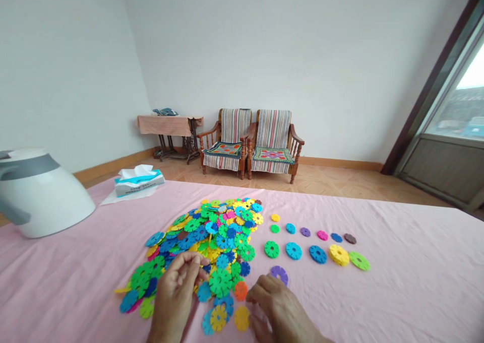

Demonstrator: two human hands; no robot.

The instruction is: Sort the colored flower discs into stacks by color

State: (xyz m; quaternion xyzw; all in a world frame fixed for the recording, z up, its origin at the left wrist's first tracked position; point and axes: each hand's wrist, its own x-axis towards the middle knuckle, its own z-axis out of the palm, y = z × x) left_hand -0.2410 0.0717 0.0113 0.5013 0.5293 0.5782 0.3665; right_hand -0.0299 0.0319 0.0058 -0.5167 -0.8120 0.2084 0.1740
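A heap of flat plastic snowflake discs (pixel 212 242) in green, blue, yellow and pink lies on the pink tablecloth (pixel 416 282). My left hand (pixel 177 292) rests on the heap's near edge, fingers curled and pinched over the discs; what it grips is hidden. My right hand (pixel 278 307) lies knuckles up beside the heap, fingers bent down near an orange disc (pixel 240 290) and a purple disc (pixel 279 273). To the right, sorted discs sit in two rows: small ones (pixel 305 231) behind, large ones (pixel 317 254) in front.
A white and grey appliance (pixel 38 192) stands at the table's left edge. A tissue box (pixel 139 180) sits at the back left. Beyond the table are two wooden armchairs (pixel 251 141), a covered side table (pixel 170 124) and a window door (pixel 449 131).
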